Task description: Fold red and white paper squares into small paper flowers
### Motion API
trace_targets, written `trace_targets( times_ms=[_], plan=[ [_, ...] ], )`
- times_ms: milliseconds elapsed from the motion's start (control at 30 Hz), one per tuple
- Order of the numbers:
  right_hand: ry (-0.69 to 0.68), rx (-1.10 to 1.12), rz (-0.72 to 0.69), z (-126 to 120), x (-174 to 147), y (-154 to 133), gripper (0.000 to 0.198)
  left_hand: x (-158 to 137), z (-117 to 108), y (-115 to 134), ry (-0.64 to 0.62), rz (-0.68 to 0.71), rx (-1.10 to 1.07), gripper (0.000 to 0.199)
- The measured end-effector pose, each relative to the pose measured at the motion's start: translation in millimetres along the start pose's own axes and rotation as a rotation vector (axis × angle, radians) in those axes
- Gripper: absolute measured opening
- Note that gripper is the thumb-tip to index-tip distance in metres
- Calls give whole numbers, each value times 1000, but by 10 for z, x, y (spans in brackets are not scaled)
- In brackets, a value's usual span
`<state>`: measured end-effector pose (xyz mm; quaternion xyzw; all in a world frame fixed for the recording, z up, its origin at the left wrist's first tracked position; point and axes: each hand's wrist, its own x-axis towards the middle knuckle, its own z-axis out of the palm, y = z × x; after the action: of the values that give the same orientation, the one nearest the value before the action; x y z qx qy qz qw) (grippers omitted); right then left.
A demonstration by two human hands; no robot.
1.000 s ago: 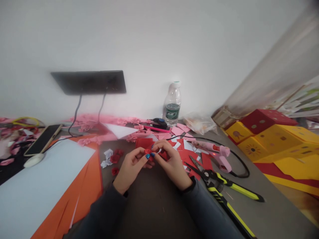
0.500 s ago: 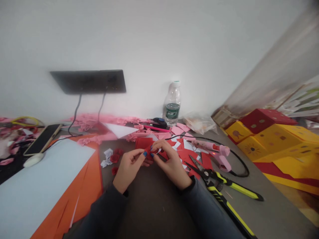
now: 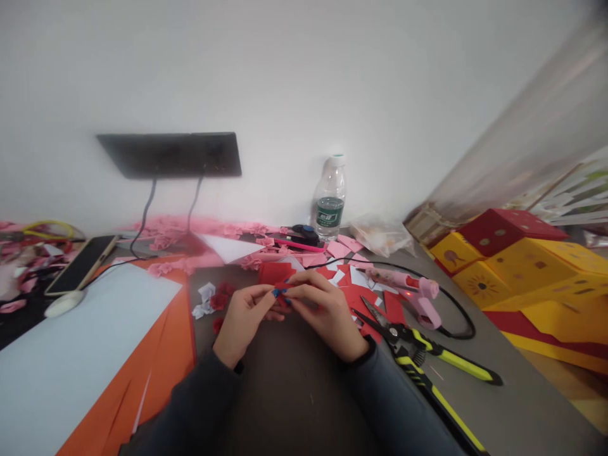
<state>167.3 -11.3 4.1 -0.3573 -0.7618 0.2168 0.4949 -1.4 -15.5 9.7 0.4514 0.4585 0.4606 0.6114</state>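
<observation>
Between the fingertips of both hands is a small piece of red paper [image 3: 282, 297], mostly covered by the fingers. My left hand [image 3: 244, 320] pinches it from the left, and my right hand [image 3: 325, 311] pinches it from the right, fingers bent. A red paper sheet [image 3: 274, 273] lies just behind the hands. Left of them are red paper flowers [image 3: 221, 296] and a crumpled white paper flower [image 3: 204, 300]. Cut red paper pieces [image 3: 354, 294] spread out to the right, beside open-bladed yellow-and-black shears [image 3: 399, 335].
A pink glue gun [image 3: 408, 288] with a lit red light rests at the right, its black cable looping around. A water bottle [image 3: 329, 199] stands by the wall. White [image 3: 95, 354] and orange sheets [image 3: 166, 354] cover the left; yellow boxes [image 3: 527, 269] stand at far right.
My right hand's fingers have shifted slightly over the red paper and now lie flatter across it. My left hand stays nearly in place.
</observation>
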Motion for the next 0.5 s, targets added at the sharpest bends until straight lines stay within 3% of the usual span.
trace_targets(
  times_ms=[200,400,500],
  plan=[
    [-5,19,19,-14,12,-27,15,6,-28,1,-26,4,3,32],
    [59,241,235,34,6,-49,15,-4,-47,5,-41,41,86,27],
    [30,307,329,60,0,-57,6,-11,-41,8,-36,69,116,23]
  ],
)
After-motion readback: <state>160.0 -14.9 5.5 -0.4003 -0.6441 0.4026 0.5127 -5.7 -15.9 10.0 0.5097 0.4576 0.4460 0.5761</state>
